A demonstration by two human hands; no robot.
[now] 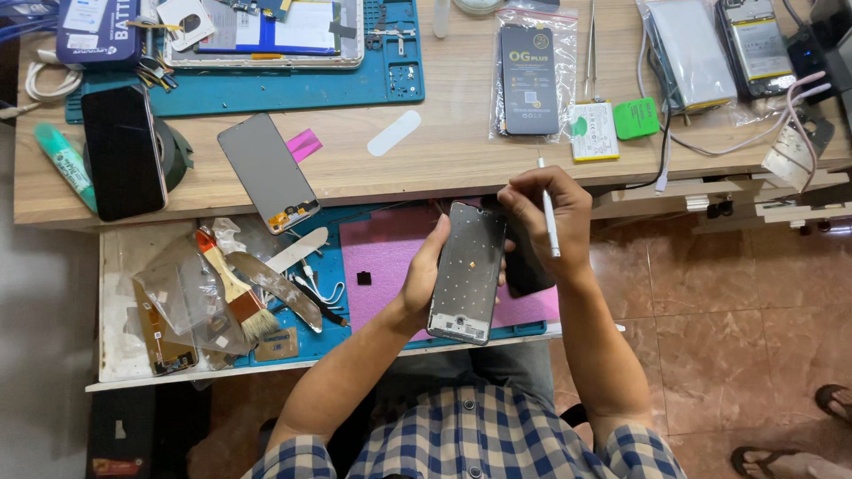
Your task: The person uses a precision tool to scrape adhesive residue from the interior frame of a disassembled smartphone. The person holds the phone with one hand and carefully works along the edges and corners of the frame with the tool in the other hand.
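Phone frame (468, 273) is sitting dead centre of the frame, standing nearly upright with its bare inner side facing up, and the left hand (426, 277) is gripping it along its left edge, thumb and fingers clamped around it. Right hand (543, 213) is hovering at the frame's top right corner, fingers pinched together on one thin white tool (550, 223), which is pointing downward. Can't tell exactly what's under those fingertips.

Counting the rest: one pink mat (390, 257) is lying on the pulled-out drawer tray (115, 266) right behind the frame, one paintbrush (232, 288) is resting at lower left among plastic scraps, and one loose grey screen panel (268, 172) is lying on the wooden desk (444, 151) left of centre. One dark phone (122, 153) is sitting further left, and one bagged black screen (530, 78) is lying at upper centre.
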